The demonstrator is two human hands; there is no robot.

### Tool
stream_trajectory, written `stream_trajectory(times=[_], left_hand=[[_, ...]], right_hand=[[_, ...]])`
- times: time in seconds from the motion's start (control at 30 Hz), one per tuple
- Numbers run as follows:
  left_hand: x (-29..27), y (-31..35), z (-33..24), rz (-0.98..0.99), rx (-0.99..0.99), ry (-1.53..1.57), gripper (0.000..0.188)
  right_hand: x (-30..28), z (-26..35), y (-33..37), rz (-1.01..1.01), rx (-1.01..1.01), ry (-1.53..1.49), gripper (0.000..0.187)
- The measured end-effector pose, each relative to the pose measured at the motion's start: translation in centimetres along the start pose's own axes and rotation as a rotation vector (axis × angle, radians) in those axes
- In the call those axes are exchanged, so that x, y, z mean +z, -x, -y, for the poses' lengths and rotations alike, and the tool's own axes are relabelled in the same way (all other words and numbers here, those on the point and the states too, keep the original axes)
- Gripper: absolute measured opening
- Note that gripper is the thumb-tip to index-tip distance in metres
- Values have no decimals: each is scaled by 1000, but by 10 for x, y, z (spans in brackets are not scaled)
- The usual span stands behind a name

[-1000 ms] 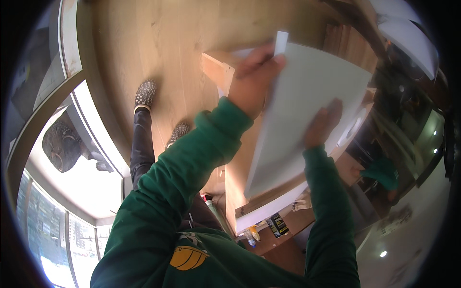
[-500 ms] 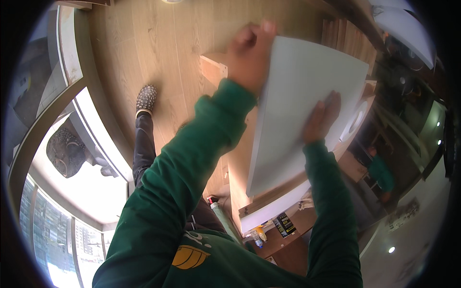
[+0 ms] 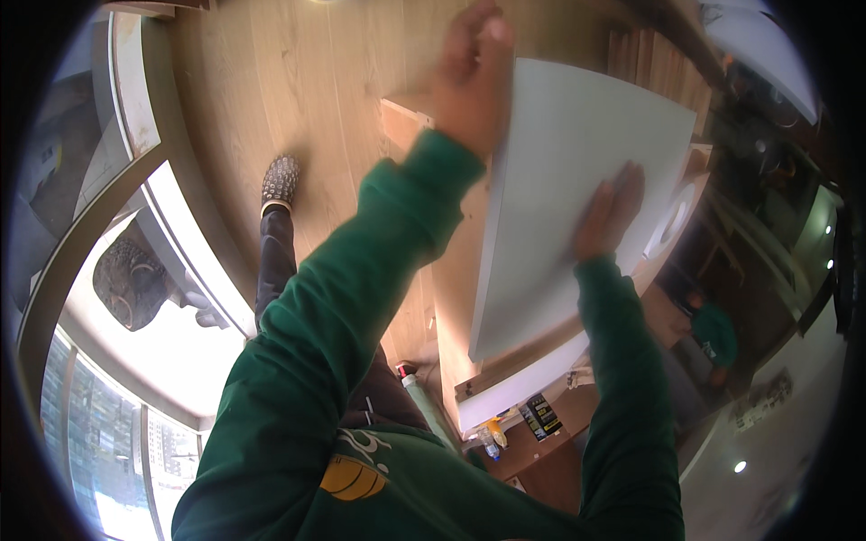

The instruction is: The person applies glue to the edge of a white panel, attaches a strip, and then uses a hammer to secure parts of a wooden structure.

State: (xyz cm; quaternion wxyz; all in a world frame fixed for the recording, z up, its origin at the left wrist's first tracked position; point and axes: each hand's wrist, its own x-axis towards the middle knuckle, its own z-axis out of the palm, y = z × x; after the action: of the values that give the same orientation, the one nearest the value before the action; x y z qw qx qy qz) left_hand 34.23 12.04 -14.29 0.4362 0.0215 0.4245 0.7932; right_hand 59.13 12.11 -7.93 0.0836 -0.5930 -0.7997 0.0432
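A pale white panel (image 3: 564,171) lies on a wooden cabinet-like structure (image 3: 456,298). My left hand (image 3: 471,86) is at the panel's far left corner, beside its long edge. Its fingers are curled in and partly blurred, and whatever they may hold is hidden. On the panel's upper face my right hand (image 3: 611,212) rests flat, fingers stretched out and holding nothing. To the right of that hand, by the panel's right edge, is a white ring-shaped roll (image 3: 669,225).
A wooden board end (image 3: 406,122) juts out left of the panel. Below are a shelf with a black-and-yellow package (image 3: 541,417) and a small bottle (image 3: 494,435). A light green tube (image 3: 424,406) stands near my legs. Window frames (image 3: 86,221) line the left.
My left hand has slid farther away along the panel's left edge, past its far corner. My right hand stays on the panel. The view has shifted slightly.
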Motion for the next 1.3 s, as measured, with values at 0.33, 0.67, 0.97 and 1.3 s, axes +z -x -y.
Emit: stream_trajectory(times=[0.33,0.67,0.97,1.3], left_hand=[[-30,143,3,229,92,-432,63],[-29,169,5,257,172,-848,68],[-59,290,22,357,55,-813,85],[-81,331,8,516,-52,-840,93]], right_hand=[[0,-7,0,-15,-26,41,63],[-1,2,2,-2,36,-18,66],[6,-7,2,-8,27,-47,68],[4,-14,4,-60,6,-99,68]])
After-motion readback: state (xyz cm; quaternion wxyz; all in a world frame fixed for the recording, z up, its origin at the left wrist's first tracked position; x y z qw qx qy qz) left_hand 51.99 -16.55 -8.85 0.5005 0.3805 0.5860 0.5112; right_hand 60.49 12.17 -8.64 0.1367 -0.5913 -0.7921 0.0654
